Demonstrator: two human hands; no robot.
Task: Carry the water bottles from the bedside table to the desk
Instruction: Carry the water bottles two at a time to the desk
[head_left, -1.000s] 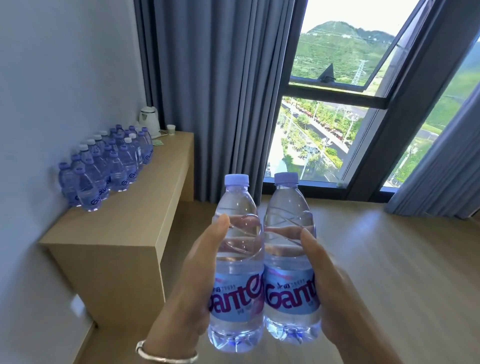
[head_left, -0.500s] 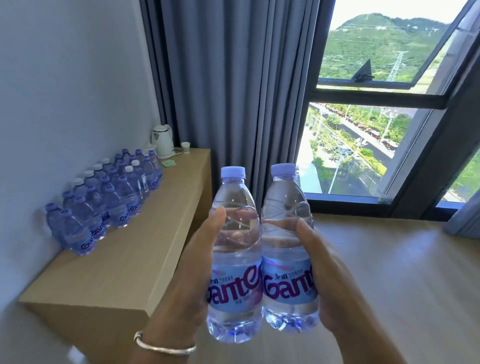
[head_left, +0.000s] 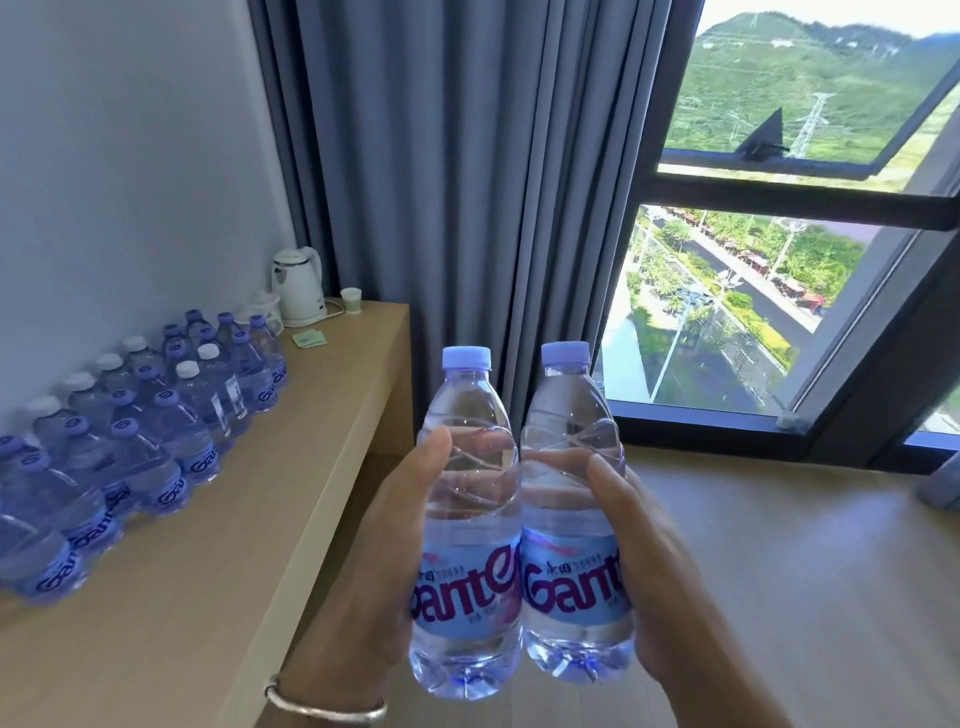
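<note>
Because I carry two at once, my left hand (head_left: 363, 561) wraps one water bottle (head_left: 467, 525) and my right hand (head_left: 670, 577) the other (head_left: 571, 514), each grip curled firm, bottles touching upright, beside the worktop (head_left: 270, 519) where the delivered bottles (head_left: 156, 415) stand.

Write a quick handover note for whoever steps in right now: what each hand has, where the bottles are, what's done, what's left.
Left hand: grips the left bottle upright, thumb across its front.
Right hand: grips the right bottle upright; the two bottles touch side by side, held in the air off the desk's near edge.
Desk: a crowd of bottles already stands in rows along the wall, with a white kettle and a small cup at the far end.
Done: many bottles delivered.
Left: set these two down on the bare desktop beside the rows. The bedside table is out of view, so I cannot tell whether more remain there.
</note>
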